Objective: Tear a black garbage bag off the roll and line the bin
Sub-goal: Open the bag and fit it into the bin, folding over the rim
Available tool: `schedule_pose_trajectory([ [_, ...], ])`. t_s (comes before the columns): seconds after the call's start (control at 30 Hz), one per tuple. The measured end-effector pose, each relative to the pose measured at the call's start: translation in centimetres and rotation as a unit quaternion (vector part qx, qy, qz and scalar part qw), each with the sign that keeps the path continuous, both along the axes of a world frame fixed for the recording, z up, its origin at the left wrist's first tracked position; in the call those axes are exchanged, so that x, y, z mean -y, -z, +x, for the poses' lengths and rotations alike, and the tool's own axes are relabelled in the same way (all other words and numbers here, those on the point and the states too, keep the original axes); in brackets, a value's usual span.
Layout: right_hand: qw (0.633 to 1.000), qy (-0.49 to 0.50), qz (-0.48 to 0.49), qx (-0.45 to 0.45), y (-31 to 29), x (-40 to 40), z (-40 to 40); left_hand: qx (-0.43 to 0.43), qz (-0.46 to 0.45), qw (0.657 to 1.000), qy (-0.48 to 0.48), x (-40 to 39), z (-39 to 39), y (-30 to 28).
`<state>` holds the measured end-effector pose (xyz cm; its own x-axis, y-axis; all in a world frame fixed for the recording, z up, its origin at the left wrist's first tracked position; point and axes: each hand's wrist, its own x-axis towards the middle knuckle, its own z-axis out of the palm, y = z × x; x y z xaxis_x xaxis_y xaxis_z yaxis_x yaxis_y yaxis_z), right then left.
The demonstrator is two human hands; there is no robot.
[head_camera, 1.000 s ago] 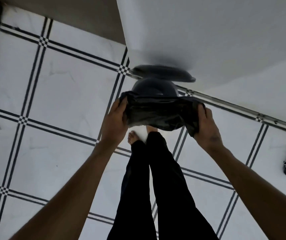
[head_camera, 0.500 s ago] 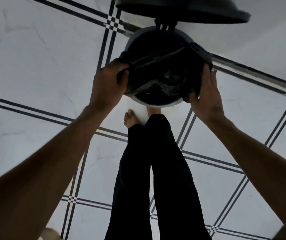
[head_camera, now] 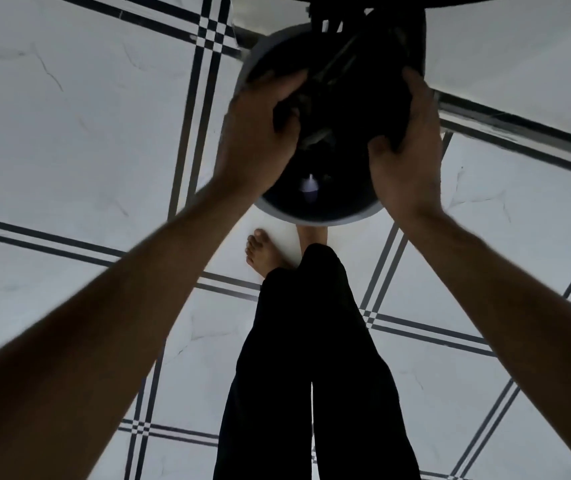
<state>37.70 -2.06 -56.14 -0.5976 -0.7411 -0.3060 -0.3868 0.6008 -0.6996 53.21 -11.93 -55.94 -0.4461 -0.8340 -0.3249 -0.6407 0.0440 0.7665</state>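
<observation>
Fingers of the left hand point(head_camera: 260, 133) and right hand point(head_camera: 407, 147) curl around the black bag point(head_camera: 346, 109), bunched inside the mouth of the bin point(head_camera: 315, 218). Loosely gripped, the bag could slip below the rim.

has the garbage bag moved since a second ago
Yes. The garbage bag, held above the floor before, now sits down inside the bin, gripped by the left hand and right hand.

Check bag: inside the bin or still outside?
Inside: the black bag sits in the bin mouth, both hands gripping it.
</observation>
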Motion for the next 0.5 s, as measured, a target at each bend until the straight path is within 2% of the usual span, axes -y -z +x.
schedule_pose_trajectory([
  [0.07, 0.999, -0.017, 0.041, 0.012, -0.1, -0.9, 0.3, 0.008, 0.045, 0.999, -0.021, -1.5, 0.0, -0.2],
  [0.17, 0.984, -0.074, 0.160, 0.024, 0.8, -2.4, 0.0, 0.070, 0.122, 0.989, -0.053, -3.2, 1.3, 0.3],
  [0.27, 0.993, -0.019, 0.118, -0.009, 1.4, -3.3, -1.1, 0.084, 0.168, 0.976, -0.109, -3.0, 2.4, 1.3],
  [0.37, 0.995, 0.037, 0.080, -0.047, 1.9, -3.3, -2.8, 0.085, 0.109, 0.982, -0.129, -1.5, 2.4, 1.5],
  [0.5, 0.989, 0.026, 0.091, -0.111, 2.4, -2.0, -5.1, 0.087, -0.010, 0.994, -0.065, 1.6, 2.0, 1.9],
])
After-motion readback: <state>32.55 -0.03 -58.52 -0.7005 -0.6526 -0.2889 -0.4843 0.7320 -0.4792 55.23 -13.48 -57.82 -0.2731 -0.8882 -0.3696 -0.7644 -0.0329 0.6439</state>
